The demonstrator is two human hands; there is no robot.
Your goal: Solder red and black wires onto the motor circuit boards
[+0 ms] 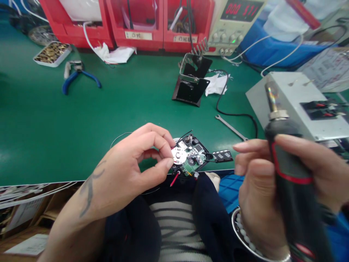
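My left hand (144, 160) has thumb and fingers pinched at the left edge of a small device with an exposed green circuit board (195, 151). A round silvery disc (179, 155) sits on it near my fingertips; whether I also hold something small there is hidden. A red lead (174, 179) and a thin black wire (187, 136) stick out of the device. My right hand (259, 174) is closed around a soldering iron (294, 174) with a black handle and red ring. Its metal barrel points upward, well apart from the board. A small black part (223, 155) joins the board by dark wires.
An iron stand (192, 78) stands behind the board, with a wrench (231, 128) to its right. Blue-handled pliers (77, 74) and a tray of brass parts (53, 54) lie at left. Red bins (136, 36), a power supply (233, 27) and a grey box (297, 105) line the back and right.
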